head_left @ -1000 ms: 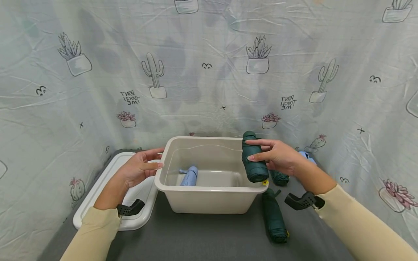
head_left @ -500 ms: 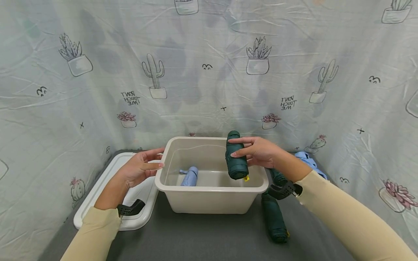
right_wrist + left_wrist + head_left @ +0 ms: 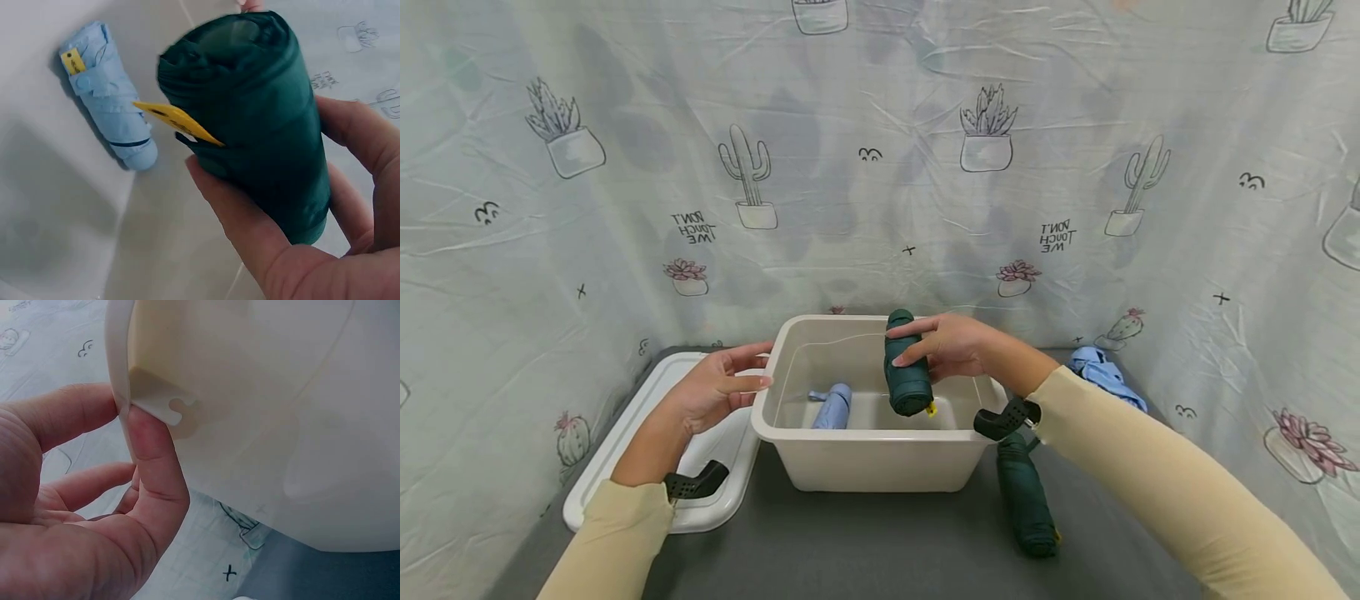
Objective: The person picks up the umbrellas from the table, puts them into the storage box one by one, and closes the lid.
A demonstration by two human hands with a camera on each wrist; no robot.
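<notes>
My right hand (image 3: pixel 953 346) grips a dark green folded umbrella (image 3: pixel 906 367) above the inside of the beige plastic bin (image 3: pixel 880 435). In the right wrist view the green umbrella (image 3: pixel 250 119) shows its rolled end and a yellow tag (image 3: pixel 178 120), thumb on one side and fingers on the other. A light blue folded umbrella (image 3: pixel 833 407) lies on the bin's floor toward the left. My left hand (image 3: pixel 722 385) holds the bin's left rim; in the left wrist view, thumb and fingers pinch that rim (image 3: pixel 120 356).
A white lid (image 3: pixel 700 450) lies flat left of the bin, under my left forearm. Another dark green folded umbrella (image 3: pixel 1027 500) rests on the grey table (image 3: pixel 865 542) to the right. Farther back are light blue folded umbrellas (image 3: pixel 1105 377). A printed curtain (image 3: pixel 880 200) hangs behind.
My right hand has carried the green umbrella leftward, from the bin's right rim to over its middle. My left hand stays on the left rim.
</notes>
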